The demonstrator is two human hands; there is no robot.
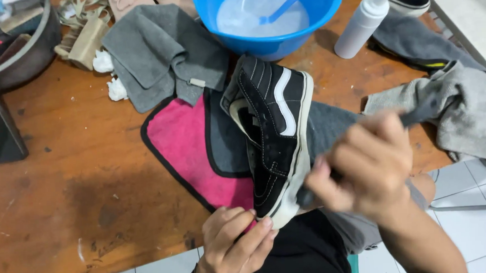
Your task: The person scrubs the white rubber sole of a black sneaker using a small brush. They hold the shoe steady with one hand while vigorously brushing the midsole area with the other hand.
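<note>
Black and white, the shoe (273, 135) stands on its side at the near edge of the wooden tabletop (62, 179), half over a pink cloth (191, 150). Its long way runs from the blue bowl (270, 19) down toward the person. The left hand (235, 247) grips the near end from below, fingers curled tight round it. The right hand (366, 160) is just to the right of the shoe, closed around a dark brush (419, 113), blurry, with the brush end touching the white sole edge.
</note>
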